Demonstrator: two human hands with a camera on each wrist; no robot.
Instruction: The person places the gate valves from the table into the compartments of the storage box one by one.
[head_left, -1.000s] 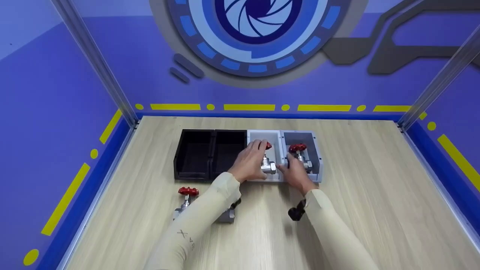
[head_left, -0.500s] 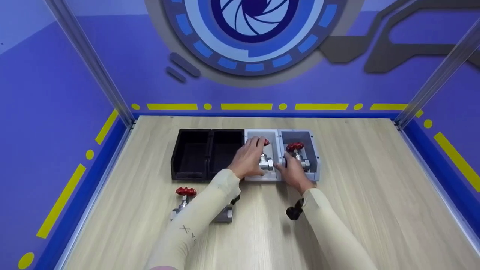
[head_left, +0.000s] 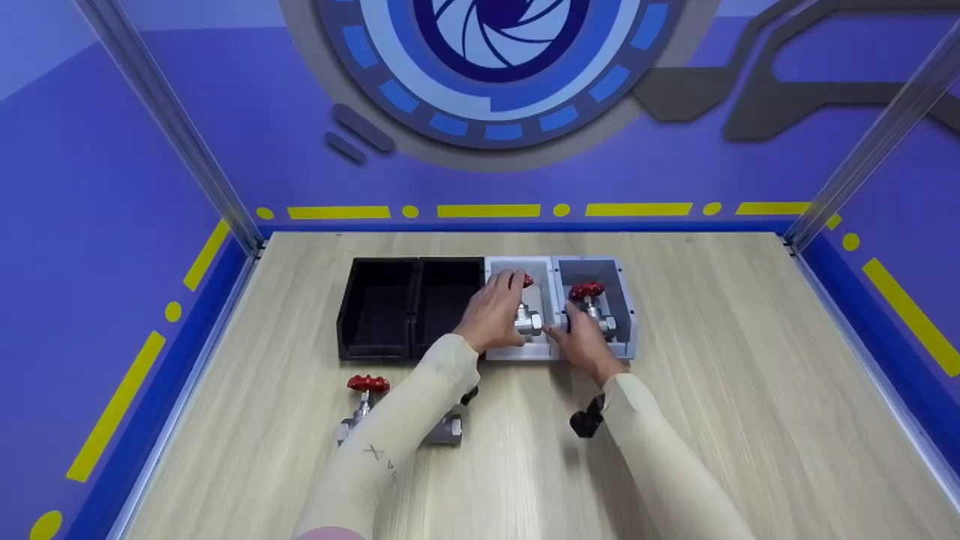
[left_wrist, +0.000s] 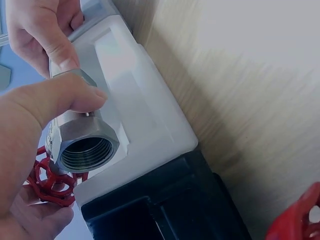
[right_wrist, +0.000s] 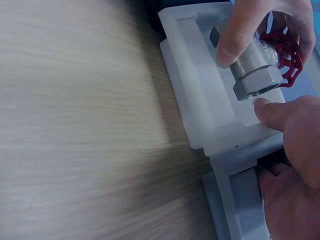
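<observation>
In the head view my left hand (head_left: 491,311) reaches into the white bin (head_left: 538,349) and grips a metal valve (head_left: 529,322) with a red handwheel. The left wrist view shows the left thumb across the valve body (left_wrist: 82,132), its threaded opening facing the camera; fingers lie by the handwheel (left_wrist: 50,185). My right hand (head_left: 589,345) straddles the wall between white and grey bins, its fingers inside the grey bin (head_left: 631,330). In the right wrist view the right thumb (right_wrist: 272,114) is close to the valve's hex end; contact is unclear. Another red-wheeled valve (head_left: 589,292) stands in the grey bin.
Two black bins (head_left: 379,351) adjoin the white one on the left. On the wooden table (head_left: 750,390), a red-wheeled valve (head_left: 366,397) and a darker metal fitting (head_left: 448,430) lie in front, partly hidden by the left sleeve. Blue panels (head_left: 135,225) enclose the table's back and sides.
The head view has shifted slightly, so everything sits a little further left. Both hands keep nearly the same places at the bins, and the left still grips the valve.
</observation>
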